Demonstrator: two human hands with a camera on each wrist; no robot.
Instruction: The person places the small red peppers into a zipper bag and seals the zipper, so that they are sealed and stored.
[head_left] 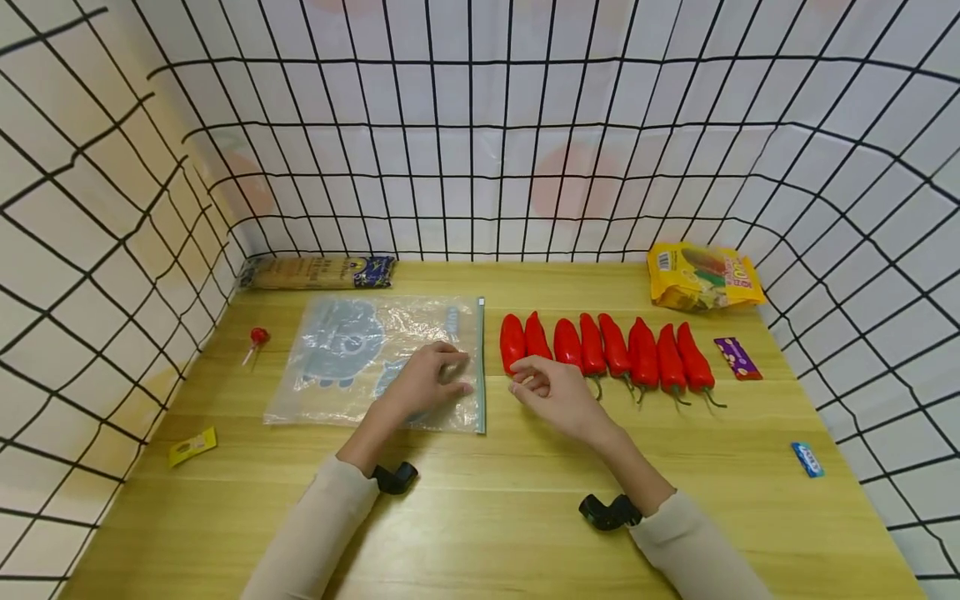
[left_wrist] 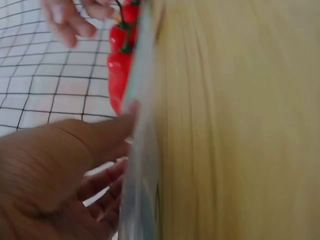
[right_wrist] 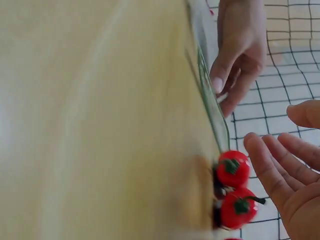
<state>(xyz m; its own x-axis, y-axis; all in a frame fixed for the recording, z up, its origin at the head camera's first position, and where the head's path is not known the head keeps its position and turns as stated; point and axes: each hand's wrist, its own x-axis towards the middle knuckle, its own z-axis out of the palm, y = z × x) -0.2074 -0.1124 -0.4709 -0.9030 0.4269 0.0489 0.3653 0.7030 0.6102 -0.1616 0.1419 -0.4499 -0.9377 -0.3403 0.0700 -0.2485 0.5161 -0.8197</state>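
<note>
A clear zip bag (head_left: 315, 398) with blue printed figures lies flat left of centre, its greenish zip edge (head_left: 482, 321) facing right. My left hand (head_left: 422, 382) hovers low over the bag near that edge, fingers loosely bent and thumb apart. Whether its fingertips touch the plastic I cannot tell. Several red chili peppers (head_left: 644, 354) lie in a row right of the bag, stems towards me. Over the near ends of the leftmost ones is my right hand (head_left: 558, 393), holding nothing. In the right wrist view its fingers (right_wrist: 272, 167) are spread beside a red pepper (right_wrist: 233, 169).
At the back left lies a long brown packet (head_left: 315, 272); a yellow snack bag (head_left: 703, 277) is at the back right. A red lollipop (head_left: 258, 336) and a yellow sachet (head_left: 192, 447) lie left. Purple (head_left: 738, 358) and blue (head_left: 807, 459) packets lie right. Black wire grid (head_left: 470, 167) surrounds the table.
</note>
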